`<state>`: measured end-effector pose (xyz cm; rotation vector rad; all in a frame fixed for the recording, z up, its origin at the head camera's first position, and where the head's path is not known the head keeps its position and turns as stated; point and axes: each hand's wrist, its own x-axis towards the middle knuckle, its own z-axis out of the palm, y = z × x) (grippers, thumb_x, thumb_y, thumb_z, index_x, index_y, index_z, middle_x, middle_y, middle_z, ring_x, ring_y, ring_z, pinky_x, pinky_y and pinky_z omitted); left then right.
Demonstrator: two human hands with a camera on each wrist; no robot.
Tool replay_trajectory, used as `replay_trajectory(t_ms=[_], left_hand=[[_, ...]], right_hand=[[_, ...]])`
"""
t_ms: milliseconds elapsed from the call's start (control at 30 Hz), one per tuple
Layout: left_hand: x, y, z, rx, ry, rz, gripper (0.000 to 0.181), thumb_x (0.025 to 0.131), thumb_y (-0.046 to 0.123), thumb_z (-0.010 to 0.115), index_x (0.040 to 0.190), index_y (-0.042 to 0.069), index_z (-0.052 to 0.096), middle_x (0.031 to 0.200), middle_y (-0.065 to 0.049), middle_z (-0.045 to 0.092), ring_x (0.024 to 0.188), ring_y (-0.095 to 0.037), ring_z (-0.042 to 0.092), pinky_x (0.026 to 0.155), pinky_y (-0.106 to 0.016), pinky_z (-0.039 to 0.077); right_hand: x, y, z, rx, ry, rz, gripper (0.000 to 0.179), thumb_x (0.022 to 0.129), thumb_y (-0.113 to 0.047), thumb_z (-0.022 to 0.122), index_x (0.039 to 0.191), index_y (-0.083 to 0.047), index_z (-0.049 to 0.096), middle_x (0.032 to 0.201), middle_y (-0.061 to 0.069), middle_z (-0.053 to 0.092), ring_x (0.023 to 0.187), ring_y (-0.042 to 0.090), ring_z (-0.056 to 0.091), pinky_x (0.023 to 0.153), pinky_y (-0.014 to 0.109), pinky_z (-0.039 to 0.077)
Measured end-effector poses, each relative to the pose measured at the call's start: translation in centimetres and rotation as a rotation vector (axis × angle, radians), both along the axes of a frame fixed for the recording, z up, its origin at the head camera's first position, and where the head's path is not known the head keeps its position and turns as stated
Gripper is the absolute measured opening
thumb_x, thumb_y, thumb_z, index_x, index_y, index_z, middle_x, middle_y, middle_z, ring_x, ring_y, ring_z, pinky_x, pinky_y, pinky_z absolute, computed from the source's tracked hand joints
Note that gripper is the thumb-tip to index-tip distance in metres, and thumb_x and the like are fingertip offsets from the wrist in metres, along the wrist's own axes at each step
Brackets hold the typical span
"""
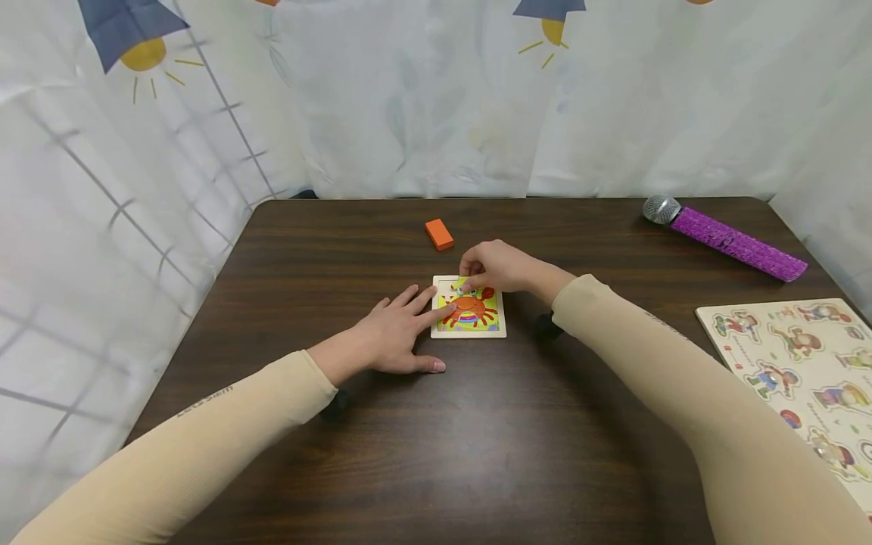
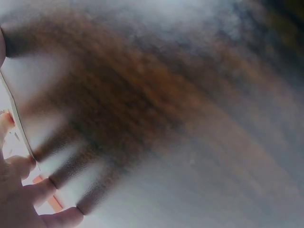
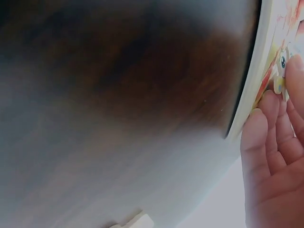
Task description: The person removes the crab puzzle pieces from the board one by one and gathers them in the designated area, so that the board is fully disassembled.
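Note:
A small square wooden puzzle (image 1: 503,325) lies mid-table, its tray filled with a red crab on yellow. White bare tray shows at its upper left. My left hand (image 1: 395,337) is spread flat with straight fingers, the index fingertip on the crab picture and other fingertips at the tray's left edge. From the far right, my right hand (image 1: 500,266) pinches a puzzle piece (image 3: 281,69) with a printed eye between thumb and fingers, over the tray's upper part. The right wrist view shows this piece tilted up, partly covered by the thumb.
An orange block (image 1: 439,235) lies just beyond the puzzle. At the back right is a microphone (image 1: 736,241) with a purple glittery handle. A larger wooden peg puzzle board (image 1: 793,367) with cartoon figures lies at the right edge. White patterned curtains (image 1: 436,98) hang around the dark table (image 1: 436,454).

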<state>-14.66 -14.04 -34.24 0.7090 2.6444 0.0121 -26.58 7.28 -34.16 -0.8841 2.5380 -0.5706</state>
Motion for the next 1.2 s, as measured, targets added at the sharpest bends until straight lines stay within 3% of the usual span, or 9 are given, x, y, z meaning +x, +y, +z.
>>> replay_trajectory(t_ms=[300,567,700,867,1000,1200], left_hand=[[-0.1,0.0,0.1,0.022,0.001,-0.007,0.094,0.089,0.068,0.064,0.164,0.031,0.022,0.173,-0.013,0.009,0.158,-0.043,0.011,0.118,-0.069,0.028],[0.0,1.3,0.2,0.05,0.023,0.011,0.097,0.09,0.072,0.059,0.164,0.019,0.026,0.169,-0.026,0.013,0.157,-0.044,0.018,0.119,-0.063,0.031],[0.1,3.0,0.2,-0.012,0.101,0.012,0.095,0.09,0.077,0.051,0.165,0.029,0.019,0.159,-0.03,0.029,0.147,-0.045,0.034,0.113,-0.057,0.041],[0.3,4.9,0.2,-0.077,0.119,0.045,0.085,0.09,0.08,0.046,0.162,0.044,0.019,0.155,-0.035,0.029,0.141,-0.048,0.035,0.105,-0.055,0.048],[0.6,5.5,-0.1,-0.097,0.129,0.078,0.081,0.092,0.079,0.044,0.162,0.046,0.02,0.158,-0.038,0.024,0.144,-0.051,0.032,0.104,-0.054,0.05],[0.7,5.7,-0.4,-0.112,0.208,0.086,0.078,0.094,0.077,0.043,0.162,0.045,0.021,0.151,-0.035,0.034,0.134,-0.047,0.041,0.095,-0.049,0.054]], right_hand=[[0.0,0.9,0.3,-0.085,-0.06,0.008,0.019,0.096,-0.017,0.072,0.114,-0.01,0.076,0.099,0.005,0.071,0.09,0.02,0.059,0.084,0.034,0.052],[-0.1,0.7,0.1,-0.085,-0.064,-0.003,0.021,0.096,-0.017,0.073,0.115,-0.01,0.077,0.102,0.006,0.073,0.09,0.02,0.059,0.084,0.032,0.053],[-0.1,1.0,0.0,-0.089,-0.059,-0.015,0.021,0.095,-0.016,0.074,0.115,-0.009,0.077,0.101,0.006,0.073,0.09,0.02,0.059,0.083,0.032,0.053],[-0.1,1.2,-0.2,-0.103,-0.063,-0.018,0.022,0.095,-0.015,0.074,0.116,-0.009,0.077,0.102,0.006,0.073,0.091,0.02,0.06,0.084,0.032,0.054],[0.0,1.1,-0.2,-0.11,-0.065,-0.018,0.022,0.095,-0.015,0.074,0.116,-0.009,0.077,0.102,0.006,0.073,0.092,0.02,0.06,0.085,0.033,0.054],[0.1,1.1,0.0,-0.109,-0.054,-0.013,0.021,0.095,-0.015,0.073,0.116,-0.009,0.077,0.101,0.005,0.074,0.092,0.02,0.06,0.086,0.034,0.053]])
